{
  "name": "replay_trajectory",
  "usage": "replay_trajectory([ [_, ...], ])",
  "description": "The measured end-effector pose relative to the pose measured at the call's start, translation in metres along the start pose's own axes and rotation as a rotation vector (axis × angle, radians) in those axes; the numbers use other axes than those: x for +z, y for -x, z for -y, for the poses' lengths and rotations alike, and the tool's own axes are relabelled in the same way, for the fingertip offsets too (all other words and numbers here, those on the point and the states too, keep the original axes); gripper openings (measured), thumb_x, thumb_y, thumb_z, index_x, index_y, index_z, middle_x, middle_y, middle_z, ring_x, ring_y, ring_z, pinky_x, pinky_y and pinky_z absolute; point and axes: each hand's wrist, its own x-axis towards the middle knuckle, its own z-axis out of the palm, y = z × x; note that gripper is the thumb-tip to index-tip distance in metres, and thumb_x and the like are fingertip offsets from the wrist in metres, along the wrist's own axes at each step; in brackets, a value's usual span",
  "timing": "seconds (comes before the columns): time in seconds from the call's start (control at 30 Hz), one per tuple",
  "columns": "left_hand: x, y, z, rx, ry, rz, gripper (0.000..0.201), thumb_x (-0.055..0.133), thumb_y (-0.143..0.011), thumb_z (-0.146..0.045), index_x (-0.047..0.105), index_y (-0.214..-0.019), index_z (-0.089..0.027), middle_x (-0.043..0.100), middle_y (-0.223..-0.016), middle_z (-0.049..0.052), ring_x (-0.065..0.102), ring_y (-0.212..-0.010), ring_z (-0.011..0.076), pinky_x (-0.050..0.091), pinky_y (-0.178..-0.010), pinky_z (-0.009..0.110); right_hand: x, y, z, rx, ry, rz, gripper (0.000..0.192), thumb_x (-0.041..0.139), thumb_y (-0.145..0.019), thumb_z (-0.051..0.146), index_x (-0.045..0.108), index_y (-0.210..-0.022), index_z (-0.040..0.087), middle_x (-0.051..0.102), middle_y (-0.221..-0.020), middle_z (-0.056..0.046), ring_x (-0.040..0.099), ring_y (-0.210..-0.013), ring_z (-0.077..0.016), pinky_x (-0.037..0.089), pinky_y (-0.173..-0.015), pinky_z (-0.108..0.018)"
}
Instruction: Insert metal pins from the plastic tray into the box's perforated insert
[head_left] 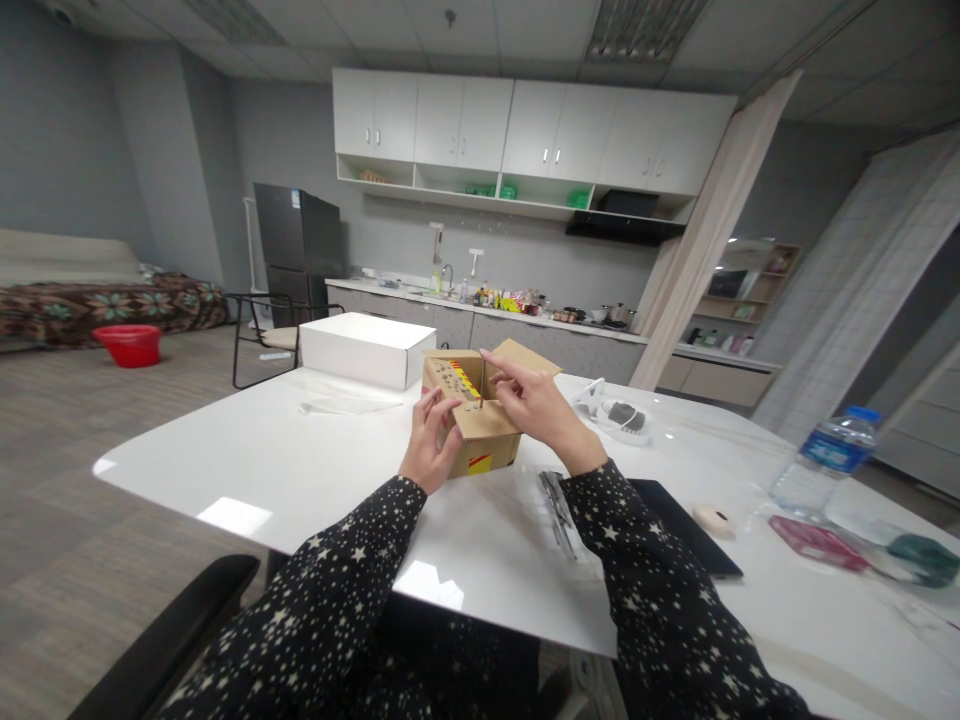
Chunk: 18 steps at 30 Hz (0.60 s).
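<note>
A small open cardboard box [487, 457] with red and yellow printing stands on the white table in front of me. Its left flap carries several small dark spots, and another flap [487, 420] lies over the near side. My left hand [433, 440] holds the box's near left corner, fingers on the flap and thumb at the front. My right hand [529, 395] is above the box, holding a thin dark rod [481, 385] upright, its lower end on the near flap. The right index finger reaches to the rod's top. What the rod is, I cannot make out.
A clear packet of thin metal rods [556, 510] lies right of the box, beside a black flat tablet-like object [682, 525]. Behind stands a white box [364, 345]; white corded items [615, 412] lie at the right. A water bottle [825, 465] stands farther right.
</note>
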Motion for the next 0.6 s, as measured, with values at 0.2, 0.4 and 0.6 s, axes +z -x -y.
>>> replay_trajectory([
  [0.2, 0.0, 0.0, 0.0, 0.0, -0.007, 0.007, 0.036, 0.045, -0.099, -0.037, 0.055, -0.13, -0.022, 0.042, -0.144, 0.015, 0.04, -0.142, 0.0307, 0.038, -0.117, 0.057, -0.006, 0.001, -0.004, -0.014, -0.007, -0.023, 0.052, 0.049, -0.084, 0.007, 0.066, -0.131, 0.02, 0.078, -0.1, -0.007, 0.073, -0.088, -0.0187, 0.053, -0.078, -0.027],
  [0.4, 0.0, -0.001, -0.001, 0.003, -0.008, 0.004, 0.036, 0.044, -0.099, -0.037, 0.054, -0.13, -0.023, 0.042, -0.143, 0.015, 0.04, -0.142, 0.0305, 0.037, -0.117, 0.057, -0.003, 0.002, -0.009, 0.021, 0.0, 0.043, 0.046, 0.05, -0.089, 0.01, 0.065, -0.131, 0.021, 0.079, -0.1, -0.007, 0.072, -0.079, -0.0182, 0.054, -0.075, -0.028],
  [0.6, 0.0, -0.001, -0.001, -0.006, -0.004, 0.022, 0.036, 0.044, -0.099, -0.037, 0.053, -0.131, -0.023, 0.041, -0.144, 0.015, 0.039, -0.142, 0.0306, 0.037, -0.117, 0.057, -0.004, 0.002, -0.012, 0.062, -0.031, 0.11, 0.05, 0.05, -0.087, 0.007, 0.065, -0.132, 0.025, 0.078, -0.107, -0.006, 0.072, -0.092, -0.0182, 0.054, -0.082, -0.03],
])
